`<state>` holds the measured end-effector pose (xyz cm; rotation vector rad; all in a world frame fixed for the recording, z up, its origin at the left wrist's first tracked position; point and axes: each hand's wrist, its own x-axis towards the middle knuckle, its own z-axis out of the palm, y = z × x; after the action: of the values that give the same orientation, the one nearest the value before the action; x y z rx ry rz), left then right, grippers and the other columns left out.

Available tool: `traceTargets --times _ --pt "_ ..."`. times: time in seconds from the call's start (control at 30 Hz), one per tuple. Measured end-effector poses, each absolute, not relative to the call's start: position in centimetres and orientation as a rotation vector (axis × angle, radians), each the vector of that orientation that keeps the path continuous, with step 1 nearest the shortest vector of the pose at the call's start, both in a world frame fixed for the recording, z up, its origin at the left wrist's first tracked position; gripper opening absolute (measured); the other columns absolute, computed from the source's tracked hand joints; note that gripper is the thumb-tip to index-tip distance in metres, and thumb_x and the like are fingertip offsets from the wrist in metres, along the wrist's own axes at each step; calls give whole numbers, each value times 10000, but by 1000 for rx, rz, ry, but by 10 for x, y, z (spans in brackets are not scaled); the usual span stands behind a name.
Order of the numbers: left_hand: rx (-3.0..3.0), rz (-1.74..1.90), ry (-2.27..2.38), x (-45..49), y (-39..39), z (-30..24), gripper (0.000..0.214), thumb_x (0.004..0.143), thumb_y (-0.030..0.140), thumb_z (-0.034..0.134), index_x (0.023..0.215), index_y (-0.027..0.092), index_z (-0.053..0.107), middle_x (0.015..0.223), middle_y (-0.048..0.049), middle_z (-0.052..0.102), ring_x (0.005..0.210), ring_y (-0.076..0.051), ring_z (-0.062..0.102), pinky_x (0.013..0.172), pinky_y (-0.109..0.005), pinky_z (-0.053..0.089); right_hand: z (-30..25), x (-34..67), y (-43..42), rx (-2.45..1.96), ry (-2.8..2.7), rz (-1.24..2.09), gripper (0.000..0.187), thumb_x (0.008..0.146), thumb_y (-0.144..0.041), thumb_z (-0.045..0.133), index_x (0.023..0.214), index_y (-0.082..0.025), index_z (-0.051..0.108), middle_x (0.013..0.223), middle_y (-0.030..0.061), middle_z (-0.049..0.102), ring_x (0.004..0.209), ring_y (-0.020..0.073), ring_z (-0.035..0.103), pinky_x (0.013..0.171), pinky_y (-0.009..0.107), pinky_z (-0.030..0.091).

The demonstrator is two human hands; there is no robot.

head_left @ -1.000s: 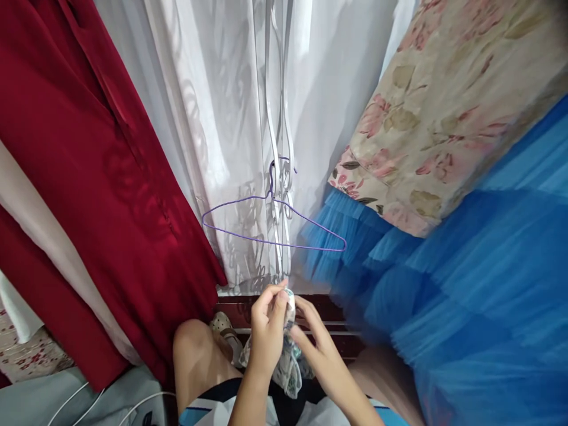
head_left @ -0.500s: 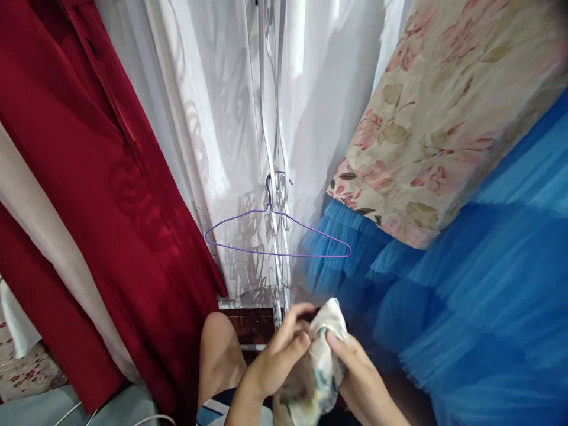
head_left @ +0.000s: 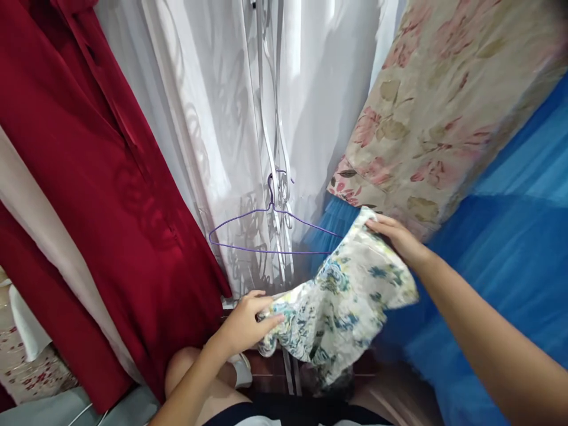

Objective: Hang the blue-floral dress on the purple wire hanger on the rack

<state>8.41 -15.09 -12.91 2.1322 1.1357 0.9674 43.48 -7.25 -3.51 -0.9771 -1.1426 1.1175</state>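
A small white garment (head_left: 341, 302) with blue, green and yellow flowers is spread out between my hands; its exact kind I cannot tell. My left hand (head_left: 252, 319) pinches its left end between thumb and fingers, low over my lap. Higher up, my right hand (head_left: 393, 234) is closed on its upper right corner. Behind the cloth, a purple wire hanger (head_left: 242, 249) hangs by its hook from a white chain-like hanging strip (head_left: 266, 127). The garment covers the hanger's right end.
Red clothing (head_left: 133, 236) hangs at left and white cloth (head_left: 222, 89) behind. At right hang a cream floral garment (head_left: 421, 136) and blue tulle (head_left: 488, 296). My legs (head_left: 213, 402) are below, and a pale shoe (head_left: 242, 370) is near the floor.
My hands have moved apart, the right one up and to the right, the left one slightly left. The bunched garment is now stretched open between them. The hanger stays in place.
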Motion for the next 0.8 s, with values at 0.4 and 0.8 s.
traceTargets --times 0.4,0.8 --pt "2407 1018 1414 -7 -129 -101 202 912 345 552 842 251 716 848 -48 670 947 -242 556 1000 -390 354 -27 374 -13 -907 -1540 1661 283 722 -372 801 736 -107 703 599 51 678 445 116 566 414 216 401" --pt "2291 1340 1755 -48 -40 -68 247 898 157 414 1017 247 612 1029 -68 652 993 -267 561 863 -354 387 -22 369 -26 -900 -1486 1786 295 731 -344 803 929 -137 733 811 95 774 643 218 722 601 288 575"
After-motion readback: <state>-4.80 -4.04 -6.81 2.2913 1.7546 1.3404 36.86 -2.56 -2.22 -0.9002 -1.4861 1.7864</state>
